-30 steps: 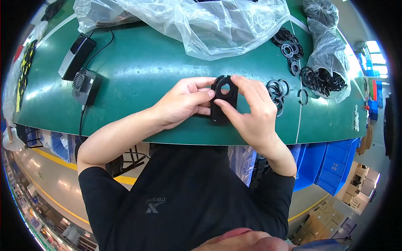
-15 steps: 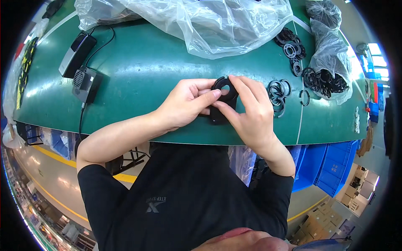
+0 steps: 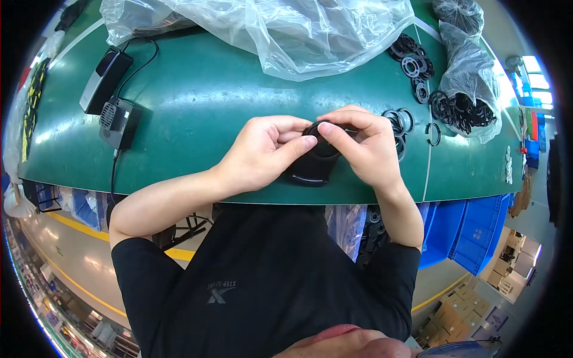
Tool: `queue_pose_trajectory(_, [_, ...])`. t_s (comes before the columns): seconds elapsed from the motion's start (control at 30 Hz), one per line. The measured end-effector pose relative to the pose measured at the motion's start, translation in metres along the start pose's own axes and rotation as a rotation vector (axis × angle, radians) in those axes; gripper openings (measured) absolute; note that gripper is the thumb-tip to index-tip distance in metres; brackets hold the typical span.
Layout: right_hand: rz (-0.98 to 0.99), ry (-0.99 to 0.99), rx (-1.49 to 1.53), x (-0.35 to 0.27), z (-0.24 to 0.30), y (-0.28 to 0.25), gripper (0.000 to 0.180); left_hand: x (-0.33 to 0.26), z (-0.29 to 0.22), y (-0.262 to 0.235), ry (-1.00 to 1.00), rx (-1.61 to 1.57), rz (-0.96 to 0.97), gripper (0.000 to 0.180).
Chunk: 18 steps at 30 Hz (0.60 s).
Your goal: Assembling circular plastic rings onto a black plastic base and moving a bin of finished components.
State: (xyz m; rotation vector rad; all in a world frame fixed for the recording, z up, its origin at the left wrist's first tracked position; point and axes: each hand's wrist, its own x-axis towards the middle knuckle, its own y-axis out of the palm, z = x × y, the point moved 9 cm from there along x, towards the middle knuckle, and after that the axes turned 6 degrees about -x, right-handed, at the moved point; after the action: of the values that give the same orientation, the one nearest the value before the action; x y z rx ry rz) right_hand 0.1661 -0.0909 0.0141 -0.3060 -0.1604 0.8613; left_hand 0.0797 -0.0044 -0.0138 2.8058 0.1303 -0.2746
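Note:
Between my two hands, above the green table's near edge, is a black plastic part (image 3: 314, 167) with a round head and a flared lower end. My left hand (image 3: 262, 152) is closed on the left side of the round head, its thumb pressing the rim. From the right, my right hand (image 3: 367, 146) grips the same head, its thumb lying across the top. The fingers hide much of the round opening. Just right of my right hand lie several loose black rings (image 3: 401, 122); a single black ring (image 3: 433, 134) rests farther right.
Clear plastic sheeting (image 3: 310, 42) covers the table's far side. Flat black rings (image 3: 412, 65) lie beside a plastic bag of black rings (image 3: 468, 113) at right. A black device (image 3: 119, 122) with a cable stands at left. Blue bins (image 3: 471, 235) are below the right edge.
The black part has tilted, and its flared lower end now shows. My right hand has shifted its hold, with its thumb now over the top of the round head.

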Motion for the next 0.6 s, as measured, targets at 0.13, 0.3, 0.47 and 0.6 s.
queue_pose_trajectory(0.13, [0.067, 0.115, 0.135, -0.001, -0.004, 0.007, 0.014, -0.001, 0.0, 0.0, -0.032, 0.018, -0.003, 0.024])
queue_pose_trajectory(0.3, [0.066, 0.16, 0.191, -0.003, -0.005, 0.011, 0.013, 0.001, 0.007, 0.0, -0.058, -0.093, 0.024, 0.024])
queue_pose_trajectory(0.47, [0.074, 0.165, 0.186, -0.002, -0.008, 0.011, 0.012, 0.004, 0.013, -0.002, -0.099, -0.072, 0.023, 0.024])
queue_pose_trajectory(0.6, [0.005, 0.095, 0.115, 0.0, -0.008, 0.004, 0.016, 0.005, 0.014, -0.002, -0.177, -0.11, 0.019, 0.03])
